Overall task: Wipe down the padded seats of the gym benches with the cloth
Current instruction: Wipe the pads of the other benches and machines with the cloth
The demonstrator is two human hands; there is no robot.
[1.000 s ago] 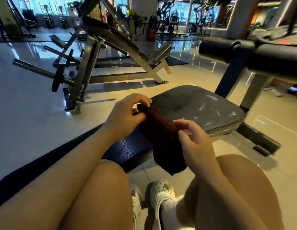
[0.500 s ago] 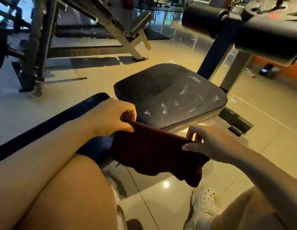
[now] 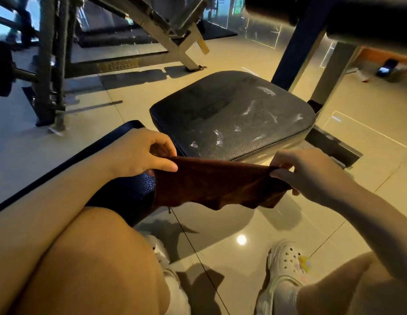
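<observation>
At the near edge of the bench: our hands stretch the cloth (image 3: pixel 218 183).
Left hand (image 3: pixel 139 153): pinches the cloth's left end.
Right hand (image 3: pixel 311 173): pinches its right end.
Cloth: taut, just before the padded seat (image 3: pixel 232 114).
Seat: pale smears.

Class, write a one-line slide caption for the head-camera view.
Both hands, left hand and right hand, stretch a dark red cloth before the smudged padded seat.
</observation>
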